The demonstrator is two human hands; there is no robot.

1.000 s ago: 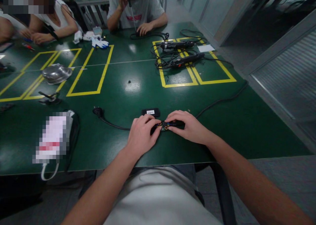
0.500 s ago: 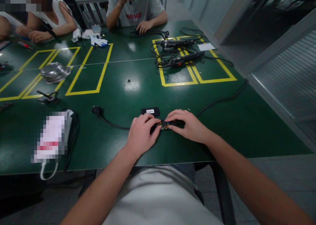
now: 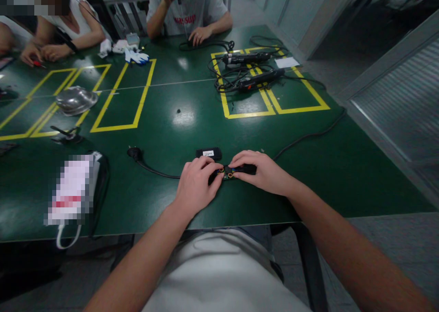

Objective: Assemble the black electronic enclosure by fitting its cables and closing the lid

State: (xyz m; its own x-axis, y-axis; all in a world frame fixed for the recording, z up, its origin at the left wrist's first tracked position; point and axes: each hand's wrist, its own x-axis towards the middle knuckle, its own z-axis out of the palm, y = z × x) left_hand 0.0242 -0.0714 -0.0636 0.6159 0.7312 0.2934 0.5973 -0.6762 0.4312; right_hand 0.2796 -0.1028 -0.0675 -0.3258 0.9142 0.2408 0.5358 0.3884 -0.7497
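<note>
A small black device with exposed electronic parts (image 3: 228,172) lies on the green table between my hands. My left hand (image 3: 198,183) pinches its left end between thumb and fingers. From the right, my right hand (image 3: 261,172) grips its other end the same way. A black cable runs left from the device to a plug (image 3: 136,154), and another cable (image 3: 308,136) leads off to the right. Just behind my left fingers lies a black cover with a white label (image 3: 208,154).
The green table (image 3: 164,134) has yellow taped frames. Black corded tools (image 3: 254,74) lie at the back right. On the left are a metal bowl (image 3: 77,100), a small dark stand (image 3: 66,134) and a pinkish pouch (image 3: 70,188). People sit across, near gloves (image 3: 136,56).
My hands and the device hold nearly the same pose. At the far left, a person's hand has moved onto the red object on the table.
</note>
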